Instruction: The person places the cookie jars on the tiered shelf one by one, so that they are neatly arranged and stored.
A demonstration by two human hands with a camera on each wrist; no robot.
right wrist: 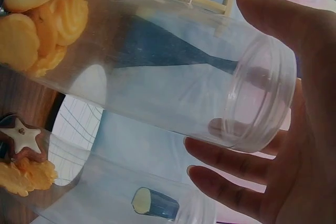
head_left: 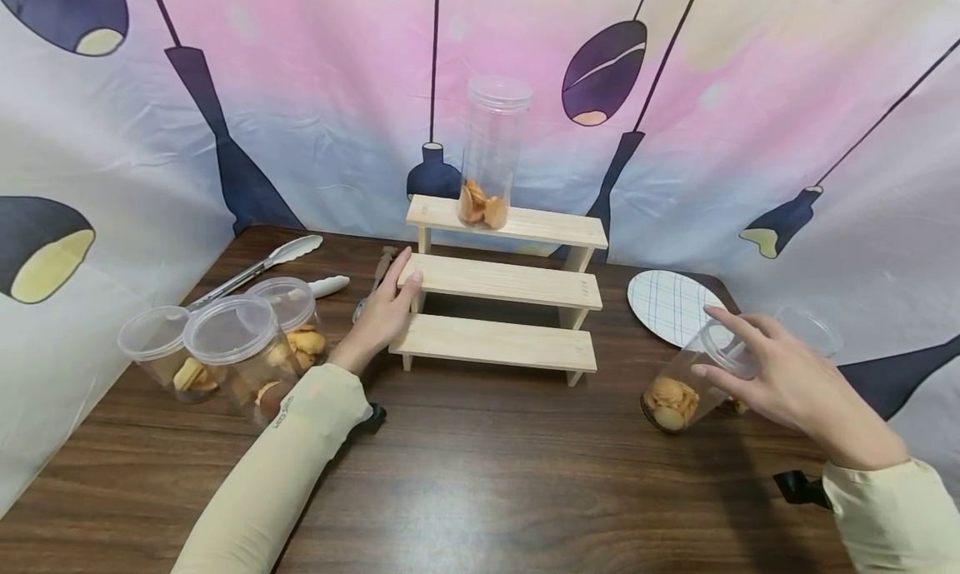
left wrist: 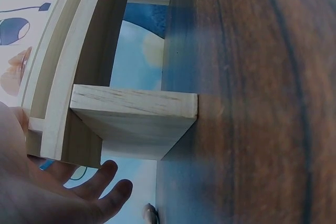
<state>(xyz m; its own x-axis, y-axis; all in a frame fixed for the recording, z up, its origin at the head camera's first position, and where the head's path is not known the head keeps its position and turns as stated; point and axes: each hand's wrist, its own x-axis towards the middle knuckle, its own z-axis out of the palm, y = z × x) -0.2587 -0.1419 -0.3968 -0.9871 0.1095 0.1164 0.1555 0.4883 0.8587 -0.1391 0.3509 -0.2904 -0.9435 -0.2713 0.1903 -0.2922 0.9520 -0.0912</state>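
A three-step wooden display stand (head_left: 495, 341) is on the table. My left hand (head_left: 384, 307) holds the left end of its middle step, thumb on top; in the left wrist view some fingers reach below the board. On the top step stands a clear lidded jar (head_left: 491, 145) with a few cookies at its bottom. At the right, my right hand (head_left: 787, 378) spreads around the lid of another clear jar (right wrist: 173, 66) of cookies. Its thumb looks apart from the lid in the right wrist view, while a fingertip shows through behind the lid. A further cookie jar (right wrist: 136, 182) stands beside it.
Several lidded cookie jars (head_left: 232, 332) are grouped at the left. Behind them lie tongs (head_left: 258, 267) and a white-handled utensil (head_left: 330, 286). A checked plate (head_left: 660, 303) lies at the back right. A patterned cloth (head_left: 337, 74) hangs behind the table (head_left: 480, 474).
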